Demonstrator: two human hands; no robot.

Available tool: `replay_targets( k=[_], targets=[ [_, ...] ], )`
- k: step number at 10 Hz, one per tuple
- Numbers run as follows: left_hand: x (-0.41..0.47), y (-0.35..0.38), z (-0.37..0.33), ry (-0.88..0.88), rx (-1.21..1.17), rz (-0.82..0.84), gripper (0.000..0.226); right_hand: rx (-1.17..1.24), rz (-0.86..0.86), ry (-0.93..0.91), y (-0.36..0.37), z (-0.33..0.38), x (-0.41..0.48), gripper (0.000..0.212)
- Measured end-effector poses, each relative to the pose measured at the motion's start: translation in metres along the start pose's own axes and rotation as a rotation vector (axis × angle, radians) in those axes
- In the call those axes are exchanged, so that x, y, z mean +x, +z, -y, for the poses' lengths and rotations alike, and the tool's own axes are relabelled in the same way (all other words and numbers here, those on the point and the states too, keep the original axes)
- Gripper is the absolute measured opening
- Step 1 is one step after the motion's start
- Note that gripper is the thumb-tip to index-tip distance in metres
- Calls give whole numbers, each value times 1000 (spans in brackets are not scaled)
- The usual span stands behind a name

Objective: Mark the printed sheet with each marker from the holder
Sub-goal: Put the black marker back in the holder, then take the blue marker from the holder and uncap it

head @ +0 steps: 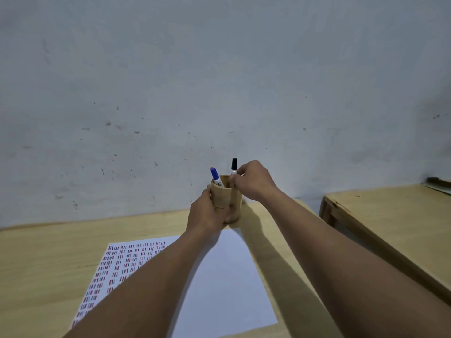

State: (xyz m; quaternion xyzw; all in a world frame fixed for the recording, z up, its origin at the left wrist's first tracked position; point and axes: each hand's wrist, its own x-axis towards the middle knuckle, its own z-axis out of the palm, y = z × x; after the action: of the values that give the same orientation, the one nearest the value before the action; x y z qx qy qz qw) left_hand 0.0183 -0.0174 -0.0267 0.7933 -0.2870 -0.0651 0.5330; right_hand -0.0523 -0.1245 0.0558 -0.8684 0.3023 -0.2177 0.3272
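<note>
Right hand [253, 182] pinches the black marker [234, 165] above the wooden holder [223, 196], which the left hand [207, 213] grips. Light, rigid, smooth; grasp mid-barrel. Printed sheet [219, 276] lies just before the holder.

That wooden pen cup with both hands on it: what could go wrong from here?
1. The holder stands near the table's far edge; if the left hand loosens while the right hand pulls the black marker, it could tip.
2. The blue marker leans loosely and might be knocked out.
3. The left forearm lies across the printed sheet and might shift it or smear fresh marks.
</note>
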Motion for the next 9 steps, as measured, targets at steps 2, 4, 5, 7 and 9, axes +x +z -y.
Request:
replay_targets(
  k=[2, 4, 5, 7, 9],
  targets=[
    [1, 2, 3, -12, -98, 18, 46, -13, 12, 36, 3, -7, 1, 50],
    [2, -1, 3, 29, -80, 8, 52, 91, -86, 14, 6, -12, -6, 36],
    [0, 0, 2, 14, -70, -7, 35, 66, -179, -53, 11, -9, -13, 29],
    [3, 4, 8, 6, -111, -29, 29, -149, -145, -108, 30, 13, -16, 16],
    [5, 6, 14, 15, -108, -59, 39, -225, -150, -35, 42, 18, -8, 23]
  ],
)
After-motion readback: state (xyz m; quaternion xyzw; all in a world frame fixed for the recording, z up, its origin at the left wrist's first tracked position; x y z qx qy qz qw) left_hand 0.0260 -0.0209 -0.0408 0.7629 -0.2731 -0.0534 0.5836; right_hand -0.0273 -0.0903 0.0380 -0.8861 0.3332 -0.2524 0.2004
